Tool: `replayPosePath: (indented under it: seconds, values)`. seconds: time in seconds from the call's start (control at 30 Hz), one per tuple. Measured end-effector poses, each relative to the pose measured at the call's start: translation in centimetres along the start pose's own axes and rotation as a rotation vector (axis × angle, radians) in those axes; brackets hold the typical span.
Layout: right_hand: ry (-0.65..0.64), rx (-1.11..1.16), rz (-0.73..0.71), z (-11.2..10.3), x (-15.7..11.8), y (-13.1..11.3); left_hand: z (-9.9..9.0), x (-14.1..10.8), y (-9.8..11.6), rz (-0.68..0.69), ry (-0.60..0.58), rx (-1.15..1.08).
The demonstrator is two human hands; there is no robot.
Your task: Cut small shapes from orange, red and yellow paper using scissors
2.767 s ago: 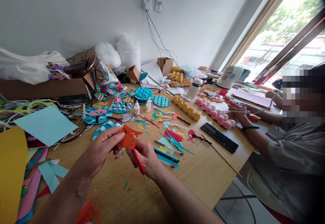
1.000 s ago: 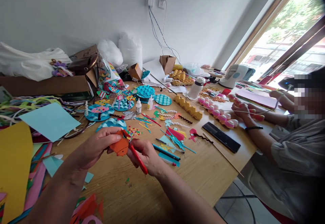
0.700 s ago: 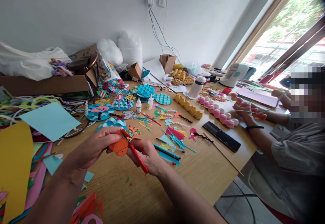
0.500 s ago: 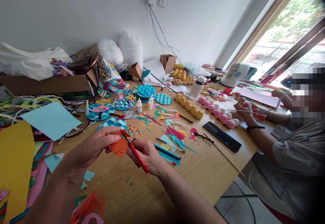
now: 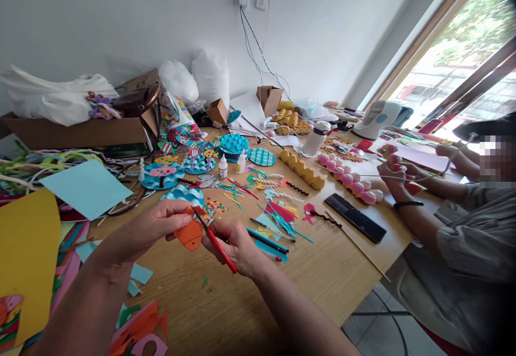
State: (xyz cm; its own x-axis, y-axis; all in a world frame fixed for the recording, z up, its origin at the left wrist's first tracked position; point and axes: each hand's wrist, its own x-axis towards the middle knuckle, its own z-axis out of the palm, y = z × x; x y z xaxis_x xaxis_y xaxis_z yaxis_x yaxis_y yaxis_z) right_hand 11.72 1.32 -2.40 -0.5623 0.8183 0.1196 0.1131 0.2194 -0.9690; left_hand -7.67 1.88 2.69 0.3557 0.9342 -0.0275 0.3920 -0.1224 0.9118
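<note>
Over the near table [image 5: 242, 313], my right hand [image 5: 234, 246] grips red scissors [image 5: 221, 250]; my left hand [image 5: 163, 221] pinches an orange paper fish [image 5: 189, 234]. Its nose has swung toward me and the blades [image 5: 200, 219] now show at its right edge, so I'm likely trimming there. My fingers [image 5: 177, 219] hide its far end.

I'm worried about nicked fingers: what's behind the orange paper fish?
Beyond the orange paper fish, past the left hand, lie a blue wavy disc and scattered paper dots. Whatever sits directly behind the fish, including any fingertips, is covered by the paper.
</note>
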Motion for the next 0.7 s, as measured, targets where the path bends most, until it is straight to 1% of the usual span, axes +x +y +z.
replayPosePath:
  seconds: [0.17,0.27,0.33,0.4,0.47,0.5,0.53,0.57,0.6,0.67,0.7]
  values:
    - [-0.037,0.079,0.056,0.0,0.1,-0.1,-0.2,-0.2,0.1,-0.004,0.003,-0.031]
    - [-0.097,0.162,0.088,-0.4,0.2,0.0,-0.6,-0.6,0.3,0.011,0.016,-0.01]
    - [-0.166,0.186,0.094,-0.9,0.2,0.2,-1.0,-0.9,0.4,0.014,0.044,-0.017]
    - [-0.274,0.21,0.089,-1.7,0.1,0.2,-1.3,-1.2,0.4,0.004,0.055,-0.024]
    - [-0.389,0.26,0.066,-2.4,-0.2,0.0,-1.6,-1.4,0.3,-0.006,0.04,-0.029]
    - [-0.418,0.292,0.04,-2.8,-0.4,-0.2,-1.6,-1.5,0.3,-0.01,0.028,-0.028]
    - [-0.418,0.317,0.001,-3.1,-0.5,-0.5,-1.7,-1.6,0.3,-0.008,0.021,-0.024]
    - [-0.381,0.334,-0.049,-3.3,-0.7,-1.0,-1.7,-1.7,0.4,-0.001,0.024,-0.011]
    - [-0.309,0.342,-0.099,-3.5,-0.8,-1.5,-1.6,-1.7,0.5,0.011,0.035,0.01]
    - [-0.105,0.318,-0.154,-3.7,-0.9,-2.8,-1.4,-1.8,0.9,0.046,0.069,0.068]
    - [0.001,0.284,-0.149,-3.7,-0.8,-3.5,-1.2,-1.8,1.2,0.062,0.081,0.097]
